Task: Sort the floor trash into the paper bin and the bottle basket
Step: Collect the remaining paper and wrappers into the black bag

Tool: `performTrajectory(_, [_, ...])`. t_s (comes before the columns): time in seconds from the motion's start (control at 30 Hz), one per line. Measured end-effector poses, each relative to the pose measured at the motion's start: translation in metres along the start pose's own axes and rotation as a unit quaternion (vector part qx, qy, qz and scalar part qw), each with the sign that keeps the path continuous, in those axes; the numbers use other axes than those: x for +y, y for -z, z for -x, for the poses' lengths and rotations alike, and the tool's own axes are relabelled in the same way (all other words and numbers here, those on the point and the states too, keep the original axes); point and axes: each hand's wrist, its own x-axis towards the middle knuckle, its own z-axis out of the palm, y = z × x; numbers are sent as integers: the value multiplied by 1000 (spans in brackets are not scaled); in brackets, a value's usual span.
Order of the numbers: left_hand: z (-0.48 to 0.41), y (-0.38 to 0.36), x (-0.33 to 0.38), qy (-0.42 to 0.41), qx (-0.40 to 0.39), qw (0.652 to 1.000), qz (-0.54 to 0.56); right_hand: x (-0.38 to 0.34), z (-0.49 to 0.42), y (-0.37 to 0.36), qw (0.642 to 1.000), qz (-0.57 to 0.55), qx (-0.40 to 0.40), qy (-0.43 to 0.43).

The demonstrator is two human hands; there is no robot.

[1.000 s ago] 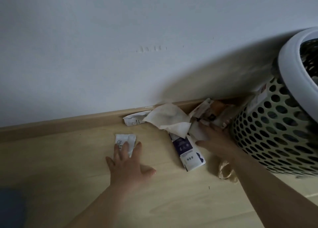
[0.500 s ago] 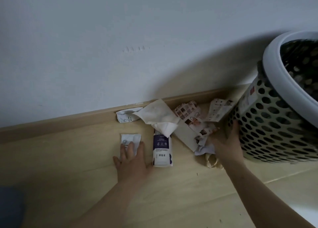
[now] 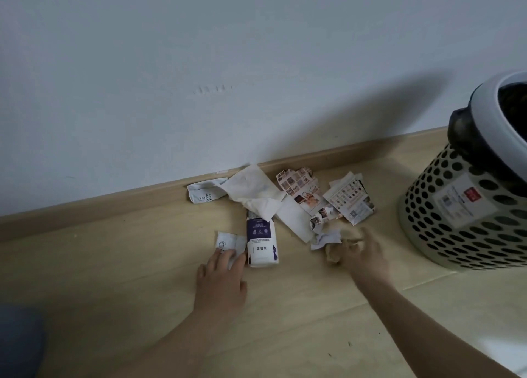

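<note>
"Pale wooden floor [image 3: 114, 278] meets a plain white wall [image 3: 256, 64] along a low wooden skirting board [image 3: 85, 203]. Trash lies scattered against the board: a crumpled white tissue [image 3: 251, 195], a printed leaflet of small photos [image 3: 299, 188], a second printed leaflet [image 3: 352, 203], a flat white paper sheet [image 3: 293, 220] and a small white sachet by the board [image 3: 204, 193]."

"Where are the hands?"

"The left hand [image 3: 221, 280] lies flat with its fingers straight, the tips pressing a second small white sachet [image 3: 228, 242]. The right hand [image 3: 368, 256] is blurred at a crumpled tan paper wad [image 3: 333, 255]. I cannot tell whether its fingers have closed on the wad."

"Anything for the bottle basket?"

"Possibly. A white and purple cylindrical container [image 3: 261, 243] lies on its side just right of the pressed sachet, close beside the left fingertips. Its long axis runs away from the person toward the wall, and the far end is tucked under the tissue. The left hand is the nearer one. It would probably need to shift right and wrap across the container's short width. Whether it is a bottle or a wrapped pack is unclear."

"And the receptacles?"

"A beige perforated plastic basket with a white rim [image 3: 427, 249] stands at far right, well apart from the pile, on the right hand's side. No second bin is in view."
</note>
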Motion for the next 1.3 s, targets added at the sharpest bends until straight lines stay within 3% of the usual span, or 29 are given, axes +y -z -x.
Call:
performTrajectory(0.1, [4, -1, -7, -21, 29, 999, 33, -13, 21, -34, 974, 148, -118, 126])
performTrajectory(0.2, [4, -9, -26, -9, 82, 997, 3, -25, 51, -54, 936, 204, -175, 226])
performTrajectory(0.27, [11, 0, -38, 41, 77, 996, 30, -29, 62, -59, 914, 210, -211, 276])
performTrajectory(0.33, [14, 8, -48, 102, 67, 992, 36, -32, 60, -53, 926, 166, -189, 281])
performTrajectory(0.4, [14, 10, -54, 115, 97, 986, 67, -36, 53, -41, 950, 125, -99, 270])
performTrajectory(0.5, [3, 23, -38, 52, 190, 967, 163, -48, 32, -27, 967, 96, 17, 237])
performTrajectory(0.6, [-24, 54, 0, -52, 207, 963, 161, -61, 18, -28, 969, 147, -53, 193])
performTrajectory(0.67, [-45, 74, 27, -92, 160, 974, 134, -62, 17, -34, 951, 204, -137, 190])
performTrajectory(0.73, [-65, 77, 43, -87, 45, 991, 92, -50, 22, -42, 927, 258, -195, 191])
performTrajectory(0.8, [-70, 67, 45, -74, -67, 993, 59, -36, 34, -46, 903, 310, -215, 208])
performTrajectory(0.83, [-67, 58, 41, -75, -86, 992, 52, -30, 39, -47, 896, 318, -211, 225])
performTrajectory(1.03, [-11, 4, 10, -131, 94, 978, 128, 3, 51, -38, 889, 307, -141, 311])
performTrajectory(1.13, [7, -4, -6, -160, 118, 968, 156, 15, 52, -41, 890, 280, -81, 351])
performTrajectory(1.23, [15, 0, -10, -106, 105, 971, 187, 17, 52, -48, 882, 298, -47, 362])
performTrajectory(1.3, [16, 4, -11, -94, 136, 968, 188, 18, 50, -46, 869, 303, -19, 391])
